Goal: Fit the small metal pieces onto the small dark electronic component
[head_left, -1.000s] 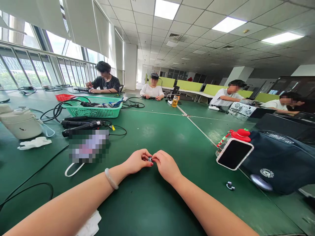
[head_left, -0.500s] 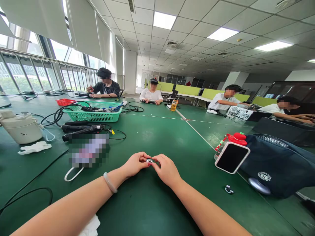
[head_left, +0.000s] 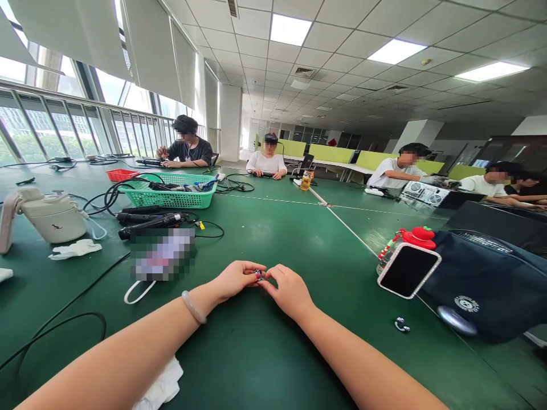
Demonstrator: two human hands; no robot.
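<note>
Between my two hands, just above the green table, is a small shiny object, dark and silvery, too small to name. My left hand pinches it between thumb and fingers from the left. From the right, the thumb and forefinger of my right hand close in a pinch at its edge. The fingertips of both hands nearly meet and cover much of it. A pale bangle circles my left wrist.
A green basket of cables stands far left, with black devices before it. Left is a cream bottle. On the right are a phone, a dark bag and a dark earphone-like piece. Several people sit around the table.
The small object has turned in my fingers and shows a different side. My hands stay close together. The whole view has shifted slightly, so surroundings appear further right.
</note>
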